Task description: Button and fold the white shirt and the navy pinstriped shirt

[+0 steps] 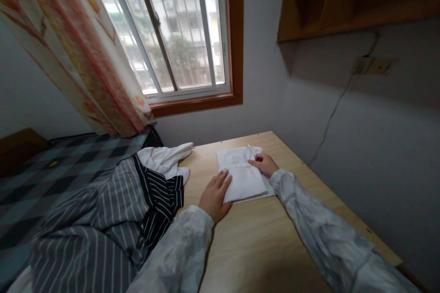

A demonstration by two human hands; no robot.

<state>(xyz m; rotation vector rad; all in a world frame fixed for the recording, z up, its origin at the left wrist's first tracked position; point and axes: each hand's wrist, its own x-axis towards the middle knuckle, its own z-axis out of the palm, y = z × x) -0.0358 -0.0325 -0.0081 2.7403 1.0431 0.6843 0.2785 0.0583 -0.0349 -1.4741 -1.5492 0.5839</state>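
1 folded white garment (243, 179), perhaps a shirt, is laid on the wooden tabletop (245, 242). Its left edge is covered by the left hand (216, 194), spread flat with fingers extended. Its upper right side is pinched by the right hand (264, 164). Striped clothing (118, 194) is heaped at the tabletop's left.

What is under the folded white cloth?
The table, whose wood shows around the cloth. A white layer also juts out at the near right corner; whether it is the same piece, I can't tell. Anything else beneath is covered.
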